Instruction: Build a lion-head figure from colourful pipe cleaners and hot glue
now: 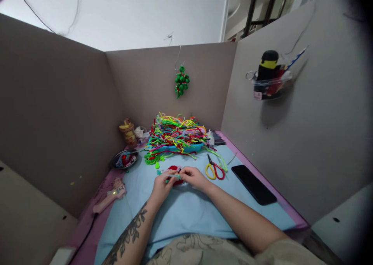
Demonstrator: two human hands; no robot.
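Note:
Both of my hands meet over the light blue cloth at the middle of the table. My left hand pinches a thin pale strip with a teal end. Fingers of my right hand are pinched together right at that teal end, and what they grip is too small to make out. Beneath and behind the fingers lies a red fuzzy piece, mostly covered by the hands. A bit of teal shows just left of it.
A blue tray heaped with colourful pipe cleaners stands behind the hands. Yellow-and-red-handled scissors and a black phone lie right. Left are a glue gun and a metal bowl. Grey panels enclose the table.

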